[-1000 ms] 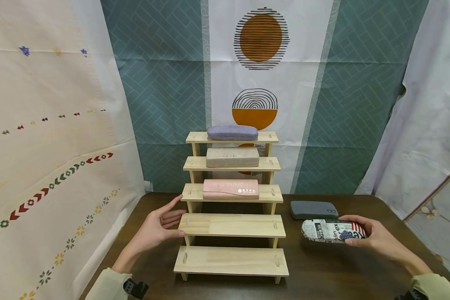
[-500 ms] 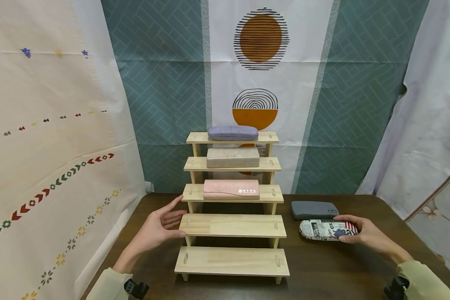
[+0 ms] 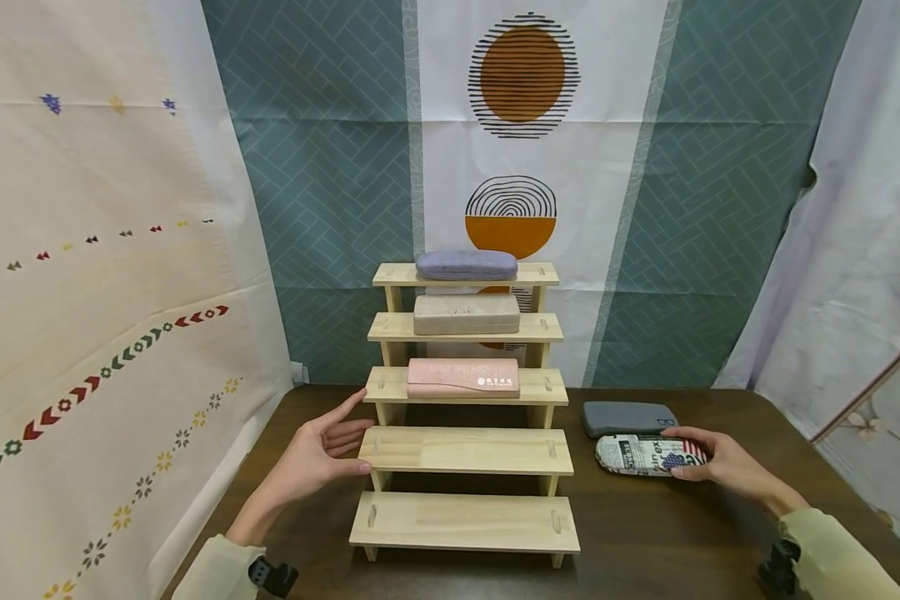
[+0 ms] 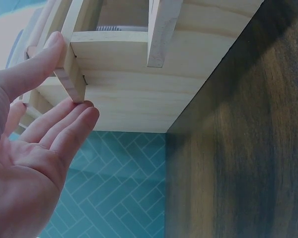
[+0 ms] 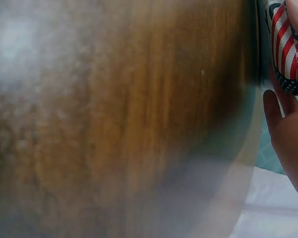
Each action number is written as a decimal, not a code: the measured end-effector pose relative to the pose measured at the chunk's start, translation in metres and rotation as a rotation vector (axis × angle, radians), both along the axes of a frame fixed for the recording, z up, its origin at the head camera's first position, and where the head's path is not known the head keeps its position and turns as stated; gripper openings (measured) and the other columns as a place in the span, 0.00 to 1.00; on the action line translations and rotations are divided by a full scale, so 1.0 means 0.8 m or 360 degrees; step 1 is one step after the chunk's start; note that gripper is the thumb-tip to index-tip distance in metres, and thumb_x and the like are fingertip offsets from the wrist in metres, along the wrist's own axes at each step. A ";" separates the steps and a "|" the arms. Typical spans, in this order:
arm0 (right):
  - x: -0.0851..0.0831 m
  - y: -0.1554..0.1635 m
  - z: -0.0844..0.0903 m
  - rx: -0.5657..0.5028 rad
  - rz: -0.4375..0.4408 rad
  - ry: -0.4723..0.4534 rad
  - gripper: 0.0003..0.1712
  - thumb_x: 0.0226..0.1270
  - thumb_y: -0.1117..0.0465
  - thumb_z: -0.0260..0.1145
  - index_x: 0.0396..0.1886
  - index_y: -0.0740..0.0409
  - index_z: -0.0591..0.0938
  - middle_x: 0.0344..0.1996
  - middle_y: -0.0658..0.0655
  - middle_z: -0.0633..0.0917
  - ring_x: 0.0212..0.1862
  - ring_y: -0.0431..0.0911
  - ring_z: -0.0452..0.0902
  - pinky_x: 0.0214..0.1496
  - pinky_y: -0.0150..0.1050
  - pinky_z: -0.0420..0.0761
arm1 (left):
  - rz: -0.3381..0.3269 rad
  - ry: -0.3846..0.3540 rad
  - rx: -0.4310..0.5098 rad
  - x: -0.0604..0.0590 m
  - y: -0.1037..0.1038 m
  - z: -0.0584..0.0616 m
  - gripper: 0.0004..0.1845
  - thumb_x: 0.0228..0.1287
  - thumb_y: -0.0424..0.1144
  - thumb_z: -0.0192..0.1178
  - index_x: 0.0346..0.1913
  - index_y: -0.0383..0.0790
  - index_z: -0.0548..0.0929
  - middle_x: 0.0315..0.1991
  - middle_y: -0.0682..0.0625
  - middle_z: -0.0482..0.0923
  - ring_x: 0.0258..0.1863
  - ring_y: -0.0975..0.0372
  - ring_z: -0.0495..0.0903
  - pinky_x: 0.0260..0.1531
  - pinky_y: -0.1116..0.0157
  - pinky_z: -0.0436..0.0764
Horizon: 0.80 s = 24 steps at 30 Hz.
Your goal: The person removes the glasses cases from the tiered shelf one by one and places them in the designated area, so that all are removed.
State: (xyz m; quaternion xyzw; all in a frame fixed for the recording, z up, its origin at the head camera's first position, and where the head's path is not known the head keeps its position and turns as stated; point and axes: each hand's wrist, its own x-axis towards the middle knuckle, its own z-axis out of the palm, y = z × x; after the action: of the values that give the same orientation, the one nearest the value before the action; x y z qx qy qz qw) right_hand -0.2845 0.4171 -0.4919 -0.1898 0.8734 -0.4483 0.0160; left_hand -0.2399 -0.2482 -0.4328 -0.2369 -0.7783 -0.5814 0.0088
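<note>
A wooden stepped display stand (image 3: 465, 523) stands on the table. My left hand (image 3: 317, 450) is at its left side, the thumb on the front corner of a lower shelf and fingertips at its back edge. In the left wrist view, that shelf's end (image 4: 72, 82) lies between thumb and fingers. My right hand (image 3: 727, 467) grips the right end of a newspaper-print glasses case (image 3: 641, 455) with a flag pattern. It is just in front of a grey glasses case (image 3: 628, 418); whether it touches the table I cannot tell. The right wrist view shows only its striped end (image 5: 286, 49).
On the stand's upper shelves lie a purple glasses case (image 3: 467, 266), a beige case (image 3: 467, 315) and a pink case (image 3: 462, 378), one per shelf. Patterned cloths (image 3: 330, 208) hang behind and beside the dark wooden table (image 3: 645, 533).
My right hand has moved left and slightly up in the head view with the newspaper-print glasses case, bringing it nearer the grey case. The left hand stays at the stand.
</note>
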 end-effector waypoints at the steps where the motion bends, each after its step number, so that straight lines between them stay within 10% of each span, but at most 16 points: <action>1: -0.001 0.000 0.000 0.0016 -0.0001 0.0024 0.36 0.64 0.65 0.79 0.69 0.70 0.76 0.55 0.65 0.80 0.44 0.40 0.77 0.41 0.34 0.80 | -0.0002 0.0002 -0.0001 0.000 0.000 0.000 0.58 0.52 0.25 0.81 0.84 0.49 0.61 0.68 0.30 0.74 0.68 0.40 0.76 0.61 0.43 0.77; 24: -0.004 -0.003 -0.009 0.0119 -0.0061 0.0211 0.35 0.56 0.65 0.83 0.64 0.67 0.82 0.59 0.68 0.80 0.47 0.38 0.75 0.44 0.32 0.77 | -0.0016 -0.0006 -0.0003 0.001 0.000 0.001 0.58 0.53 0.27 0.81 0.84 0.50 0.60 0.68 0.29 0.74 0.68 0.40 0.75 0.62 0.43 0.76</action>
State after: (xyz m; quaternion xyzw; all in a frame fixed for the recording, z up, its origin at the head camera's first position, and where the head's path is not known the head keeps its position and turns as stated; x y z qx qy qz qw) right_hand -0.2880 0.4148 -0.4988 -0.2015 0.8921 -0.4021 -0.0434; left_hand -0.2395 -0.2485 -0.4318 -0.2398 -0.7776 -0.5812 0.0042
